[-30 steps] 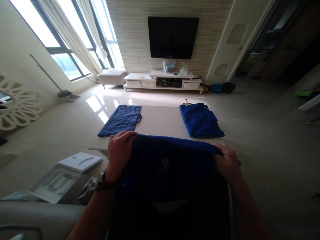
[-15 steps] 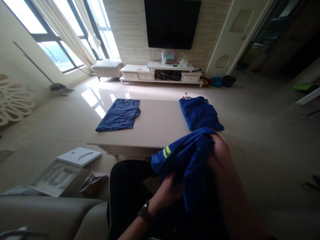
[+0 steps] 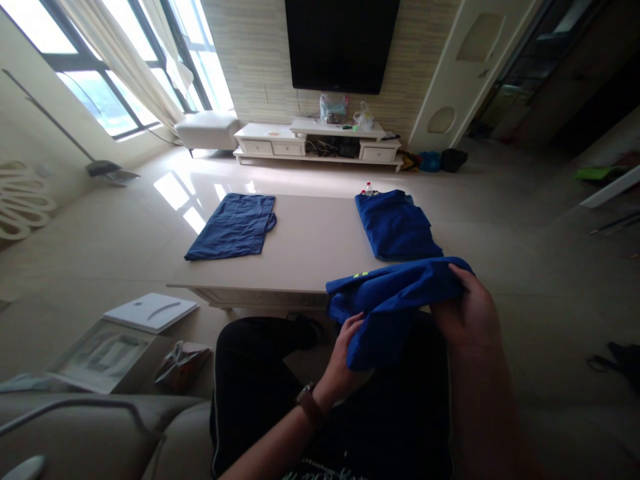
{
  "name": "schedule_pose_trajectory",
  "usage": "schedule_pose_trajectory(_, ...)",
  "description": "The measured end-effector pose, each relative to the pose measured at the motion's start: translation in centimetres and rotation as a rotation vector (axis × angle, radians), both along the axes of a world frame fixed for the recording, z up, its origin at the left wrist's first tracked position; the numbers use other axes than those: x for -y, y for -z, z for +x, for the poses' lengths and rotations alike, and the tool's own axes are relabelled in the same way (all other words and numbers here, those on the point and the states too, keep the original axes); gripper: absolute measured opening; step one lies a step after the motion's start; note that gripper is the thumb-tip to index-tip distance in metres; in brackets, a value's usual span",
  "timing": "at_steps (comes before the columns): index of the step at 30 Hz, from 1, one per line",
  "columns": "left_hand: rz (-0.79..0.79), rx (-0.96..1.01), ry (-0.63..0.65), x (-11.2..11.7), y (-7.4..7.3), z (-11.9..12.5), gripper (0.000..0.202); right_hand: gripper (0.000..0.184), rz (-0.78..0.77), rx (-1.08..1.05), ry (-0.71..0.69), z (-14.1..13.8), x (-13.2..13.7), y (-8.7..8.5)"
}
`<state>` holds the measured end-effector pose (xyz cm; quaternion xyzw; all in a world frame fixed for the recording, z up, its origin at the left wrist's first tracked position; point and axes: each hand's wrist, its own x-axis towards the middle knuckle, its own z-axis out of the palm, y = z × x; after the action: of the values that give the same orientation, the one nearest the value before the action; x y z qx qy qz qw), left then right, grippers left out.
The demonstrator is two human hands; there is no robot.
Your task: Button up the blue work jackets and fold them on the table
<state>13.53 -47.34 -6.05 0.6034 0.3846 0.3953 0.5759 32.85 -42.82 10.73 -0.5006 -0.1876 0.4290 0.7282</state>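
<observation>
A blue garment (image 3: 395, 290) with a yellow-green reflective stripe is stretched between my two hands above my lap. My left hand (image 3: 346, 357), with a watch on its wrist, grips the garment's lower left part. At the other end, my right hand (image 3: 467, 307) is closed on the upper right corner, thumb on top. Just beyond, a folded pile of blue clothing (image 3: 397, 223) lies on the right end of the table (image 3: 315, 233). Another folded blue garment (image 3: 233, 225) lies flat on the table's left end.
A small bottle (image 3: 369, 189) stands behind the right pile. On the floor at left are a white box (image 3: 150, 312), a larger box (image 3: 100, 357) and a crumpled bag (image 3: 183, 365). A sofa (image 3: 100, 433) is at lower left. A TV cabinet (image 3: 273, 148) stands by the far wall.
My right hand has moved right and slightly down, drawing the garment out flatter. My left hand has risen and shifted right onto its lower part. The camera view has shifted slightly.
</observation>
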Motion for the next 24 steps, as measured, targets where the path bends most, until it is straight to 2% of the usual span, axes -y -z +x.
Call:
schedule_pose_trajectory(1,-0.069,0.074,-0.003,-0.7,-0.7,-0.2,0.026,0.011,-0.027,-0.015,-0.004,0.4,0.1,0.2)
schedule_pose_trajectory(2,-0.128,0.138,-0.030,-1.4,-1.4,-0.5,0.021,0.012,-0.056,-0.030,-0.003,0.9,0.2,0.5)
schedule_pose_trajectory(4,-0.186,0.196,-0.137,-2.8,-3.1,-1.8,0.027,0.015,-0.096,-0.048,0.033,2.3,0.3,1.4)
schedule_pose_trajectory(7,-0.097,0.185,-0.300,-4.4,-6.4,-4.2,0.024,0.029,-0.051,0.003,0.133,4.3,0.4,3.0)
schedule_pose_trajectory(9,-0.012,0.132,-0.318,-5.1,-8.8,-5.3,0.018,0.045,0.025,0.168,0.231,4.6,0.9,3.7)
schedule_pose_trajectory(11,0.043,0.068,-0.276,-5.4,-10.8,-5.6,0.016,0.061,0.088,0.465,0.297,3.2,1.9,3.7)
schedule_pose_trajectory(12,0.058,0.035,-0.237,-5.5,-11.6,-5.5,0.016,0.066,0.104,0.637,0.260,1.9,2.6,3.6)
schedule_pose_trajectory(13,0.071,0.000,-0.193,-5.5,-12.2,-5.2,0.016,0.067,0.107,0.796,0.149,0.3,3.3,3.5)
schedule_pose_trajectory(15,0.110,-0.069,-0.114,-5.7,-13.1,-4.5,0.017,0.064,0.076,0.998,-0.282,-3.2,4.3,3.4)
schedule_pose_trajectory(16,0.141,-0.099,-0.095,-5.8,-13.5,-4.2,0.017,0.066,0.064,1.046,-0.454,-4.7,4.5,3.6)
schedule_pose_trajectory(17,0.175,-0.125,-0.086,-5.9,-13.8,-4.0,0.017,0.061,0.057,1.076,-0.534,-6.0,4.4,3.9)
schedule_pose_trajectory(19,0.228,-0.165,-0.091,-6.3,-14.2,-3.9,0.016,0.035,0.059,1.107,-0.561,-7.3,3.7,4.5)
schedule_pose_trajectory(20,0.241,-0.174,-0.099,-6.5,-14.4,-4.2,0.015,0.028,0.066,1.116,-0.548,-7.3,3.1,4.7)
schedule_pose_trajectory(23,0.256,-0.207,-0.112,-7.1,-13.9,-5.8,0.005,0.036,0.092,1.108,-0.477,-5.9,1.7,4.0)
schedule_pose_trajectory(24,0.267,-0.242,-0.101,-7.2,-13.4,-6.6,0.009,0.043,0.098,1.095,-0.429,-5.3,1.4,3.4)
